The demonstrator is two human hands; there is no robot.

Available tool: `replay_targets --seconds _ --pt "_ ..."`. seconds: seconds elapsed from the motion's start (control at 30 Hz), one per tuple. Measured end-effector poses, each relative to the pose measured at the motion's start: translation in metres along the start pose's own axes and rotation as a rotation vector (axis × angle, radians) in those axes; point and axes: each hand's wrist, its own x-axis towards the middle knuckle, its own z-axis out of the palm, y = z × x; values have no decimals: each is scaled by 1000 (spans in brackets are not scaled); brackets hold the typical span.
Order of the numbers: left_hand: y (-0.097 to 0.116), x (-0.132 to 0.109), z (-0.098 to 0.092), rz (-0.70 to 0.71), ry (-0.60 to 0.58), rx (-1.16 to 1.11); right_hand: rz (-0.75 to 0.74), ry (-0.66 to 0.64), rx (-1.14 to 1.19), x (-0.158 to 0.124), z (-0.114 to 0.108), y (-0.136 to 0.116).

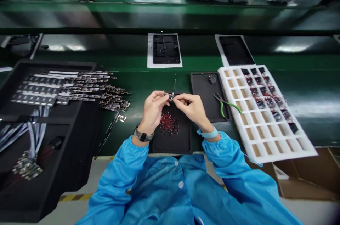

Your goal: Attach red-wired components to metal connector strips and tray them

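Observation:
My left hand [153, 110] and my right hand [192, 108] meet above a black mat [180, 140], both pinching one small electronic part [170, 96] between their fingertips. Under the hands lies a heap of tiny red-wired pieces [169, 123]. A watch sits on my left wrist and a blue band on my right. Both sleeves are bright blue.
Green-handled cutters [225, 104] rest on a second black mat [205, 94] to the right, beside a white foam tray [268, 136] with parts in its far cells. Left: black trays [47, 140] with component strips [63, 86]. Beyond runs a green conveyor with black devices [166, 49].

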Motion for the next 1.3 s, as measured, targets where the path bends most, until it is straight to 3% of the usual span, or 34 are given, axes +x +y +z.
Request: replay_targets --seconds 0.93,1.3 --pt "-8 4 -9 -5 3 59 65 -38 -84 -3 3 0" --pt "-9 -2 -7 166 66 321 77 -62 -95 -3 2 2"
